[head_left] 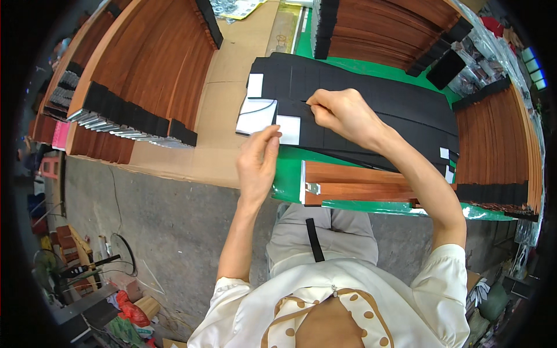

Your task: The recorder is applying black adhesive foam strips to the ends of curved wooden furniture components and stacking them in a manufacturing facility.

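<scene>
My left hand (pixel 257 165) is closed in a pinch at the lower right corner of a white square piece (pixel 254 114) with a dark edge and a curved dark line across it. Flat black strips (pixel 348 81) lie side by side under it, with smaller white patches (pixel 290 130) at their ends. Over the middle of these strips, my right hand (pixel 348 116) is also pinched; whatever sits between its fingertips is too small to make out. Near the table's front edge, below my right forearm, lie brown wood-grain boards (pixel 360 181) with a metal piece at the left end.
Tall rows of brown boards (pixel 145 64) with black ends stand on the left; more stacks (pixel 383 29) stand at the back and on the right (pixel 493 133). Cardboard (pixel 232 69) and green sheeting (pixel 284 174) cover the table. Clear plastic bags (pixel 473 72) lie at back right.
</scene>
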`<state>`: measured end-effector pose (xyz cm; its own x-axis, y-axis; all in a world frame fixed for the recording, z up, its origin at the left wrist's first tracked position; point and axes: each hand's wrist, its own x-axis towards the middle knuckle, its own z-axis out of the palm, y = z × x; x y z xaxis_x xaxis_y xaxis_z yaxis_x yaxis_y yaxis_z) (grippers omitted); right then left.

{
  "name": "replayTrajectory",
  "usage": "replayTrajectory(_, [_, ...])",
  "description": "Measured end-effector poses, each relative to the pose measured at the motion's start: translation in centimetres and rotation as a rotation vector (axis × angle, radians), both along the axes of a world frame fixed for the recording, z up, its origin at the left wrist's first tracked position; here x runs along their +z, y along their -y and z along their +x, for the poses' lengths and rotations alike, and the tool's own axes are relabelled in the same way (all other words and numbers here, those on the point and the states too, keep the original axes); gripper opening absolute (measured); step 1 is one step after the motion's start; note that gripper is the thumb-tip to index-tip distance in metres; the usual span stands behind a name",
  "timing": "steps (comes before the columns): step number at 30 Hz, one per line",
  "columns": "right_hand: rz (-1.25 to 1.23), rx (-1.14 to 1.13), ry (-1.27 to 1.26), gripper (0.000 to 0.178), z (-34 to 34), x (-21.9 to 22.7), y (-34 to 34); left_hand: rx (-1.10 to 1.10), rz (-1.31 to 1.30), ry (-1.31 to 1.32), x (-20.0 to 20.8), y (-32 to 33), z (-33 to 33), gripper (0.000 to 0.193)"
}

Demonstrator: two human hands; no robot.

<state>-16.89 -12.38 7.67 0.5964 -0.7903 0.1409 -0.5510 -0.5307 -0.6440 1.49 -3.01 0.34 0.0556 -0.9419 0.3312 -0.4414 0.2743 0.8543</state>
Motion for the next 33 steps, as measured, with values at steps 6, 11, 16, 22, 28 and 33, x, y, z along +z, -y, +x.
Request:
replayTrajectory(6, [-0.857, 0.129, 0.043, 0.017, -3.3, 2.6, -7.6, -0.087, -0.063, -0.206, 6.9, -3.8, -3.4, 0.019])
replayTrajectory(11, [-0.542, 0.125, 0.157, 0.029, -7.3, 3.0, -11.4, -0.195, -0.098, -0.303, 7.6, -5.9, -6.1, 0.024])
replayTrajectory(16, [-0.378, 0.055, 0.259, 0.033, -11.5, 3.0, -14.9, -0.337, -0.314, -0.014, 8.2, -7.2, -9.0, 0.027])
replayTrajectory(22, [-0.408, -0.164, 0.234, 0.025, -16.5, 1.7, -18.6, -0.584, -0.376, 0.106, 8.0, -7.2, -14.1, 0.039])
replayTrajectory(28, [-0.371, -0.461, 0.108, 0.022, -25.7, 2.0, -18.5, -0.439, -0.296, 0.278, 6.9, -5.5, -20.9, 0.046])
replayTrajectory(33, [-0.378, -0.541, -0.009, 0.024, -30.4, -0.1, -16.5, -0.395, -0.295, 0.367, 4.7, -3.5, -27.3, 0.035])
